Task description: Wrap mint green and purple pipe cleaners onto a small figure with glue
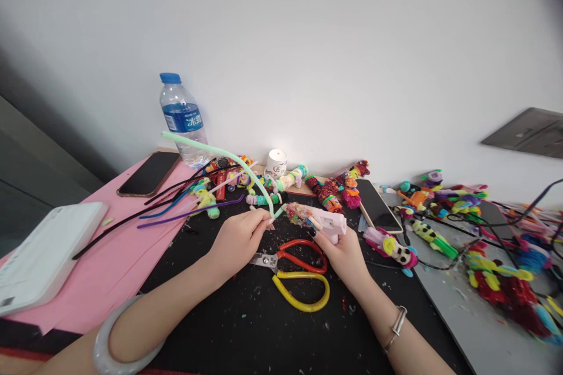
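Observation:
A mint-green pipe cleaner is pinched near its bent lower end by my left hand; its long part arches up and to the left. My right hand is wrapped round a pale pink glue gun. Bits of coloured fuzz crust the front of the gun, and its tip points left, touching or almost touching the pipe cleaner's bent end. Beneath and between both hands lie scissors with one red and one yellow handle loop, their blades partly covered by my left hand.
Pipe-cleaner figures crowd the back and right side. A water bottle and a paper cup stand by the wall. Phones lie on both sides. A white box rests on pink sheets at left. Cables cross the right.

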A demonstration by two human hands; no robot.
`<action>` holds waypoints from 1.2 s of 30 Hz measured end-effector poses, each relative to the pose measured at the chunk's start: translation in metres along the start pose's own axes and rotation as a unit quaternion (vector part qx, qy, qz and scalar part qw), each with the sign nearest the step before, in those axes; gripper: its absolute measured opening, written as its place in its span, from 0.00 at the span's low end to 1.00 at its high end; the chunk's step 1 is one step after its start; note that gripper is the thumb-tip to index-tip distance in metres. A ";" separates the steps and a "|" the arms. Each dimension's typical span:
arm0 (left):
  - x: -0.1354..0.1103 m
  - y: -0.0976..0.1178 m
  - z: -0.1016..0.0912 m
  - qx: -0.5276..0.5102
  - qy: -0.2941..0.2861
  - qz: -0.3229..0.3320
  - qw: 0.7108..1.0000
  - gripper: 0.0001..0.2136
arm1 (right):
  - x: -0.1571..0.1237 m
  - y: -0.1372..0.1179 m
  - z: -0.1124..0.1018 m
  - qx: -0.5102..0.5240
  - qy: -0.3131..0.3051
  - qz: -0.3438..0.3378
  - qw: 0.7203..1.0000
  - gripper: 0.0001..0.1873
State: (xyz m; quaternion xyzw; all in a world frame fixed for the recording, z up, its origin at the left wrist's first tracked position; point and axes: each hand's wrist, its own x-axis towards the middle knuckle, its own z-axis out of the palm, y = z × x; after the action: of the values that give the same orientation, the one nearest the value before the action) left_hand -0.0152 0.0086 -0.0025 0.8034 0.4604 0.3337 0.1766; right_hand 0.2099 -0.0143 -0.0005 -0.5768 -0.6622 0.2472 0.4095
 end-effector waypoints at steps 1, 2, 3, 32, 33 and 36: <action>0.000 0.000 0.000 -0.003 0.001 0.002 1.000 0.07 | 0.000 0.000 0.000 0.001 0.007 0.003 1.000 0.15; 0.000 0.000 0.000 -0.005 0.002 0.003 1.000 0.07 | 0.001 0.001 0.000 0.000 0.014 0.007 1.000 0.15; 0.000 0.000 0.000 -0.007 0.003 0.004 1.000 0.07 | 0.001 0.001 0.000 -0.004 0.020 0.011 1.000 0.16; 0.002 0.019 -0.007 -0.215 -0.056 -0.033 0.974 0.10 | -0.002 -0.004 0.000 -0.192 0.049 -0.088 0.976 0.16; 0.002 0.019 -0.007 -0.225 -0.065 -0.034 0.972 0.10 | -0.003 -0.006 0.000 -0.162 0.051 -0.106 0.980 0.13; 0.002 0.022 -0.008 -0.263 -0.114 -0.042 0.957 0.11 | -0.006 -0.010 -0.003 -0.072 0.039 -0.128 0.988 0.09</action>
State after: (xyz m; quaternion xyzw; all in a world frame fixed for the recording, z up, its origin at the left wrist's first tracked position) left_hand -0.0069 -0.0011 0.0168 0.7414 0.3666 0.3411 0.4468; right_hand 0.2066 -0.0222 0.0072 -0.5243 -0.7303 0.1213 0.4207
